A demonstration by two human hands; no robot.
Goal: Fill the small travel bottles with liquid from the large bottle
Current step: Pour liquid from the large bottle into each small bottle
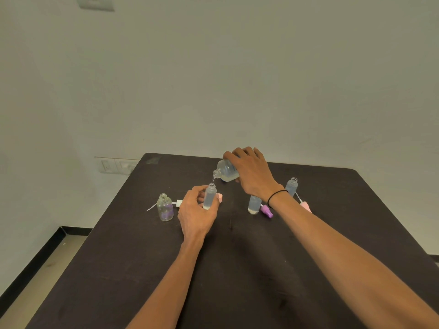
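My right hand (251, 172) grips the large clear bottle (225, 171), tipped with its open mouth down to the left. A thin stream of liquid runs from it into a slim frosted travel bottle (210, 195). My left hand (196, 213) holds that slim bottle upright on the dark table (237, 257). A little liquid shows at its bottom. To the right stand two more open slim bottles, one (254, 205) partly behind my right wrist, the other (291, 186) farther back. A round clear bottle (164, 207) stands open at the left.
Loose spray caps lie on the table: a white one with a tube (178, 203), a pink one (220, 197) behind the held bottle, a purple one (267, 211) and another pink one (305, 206). The table's left edge drops to the floor. A wall stands close behind.
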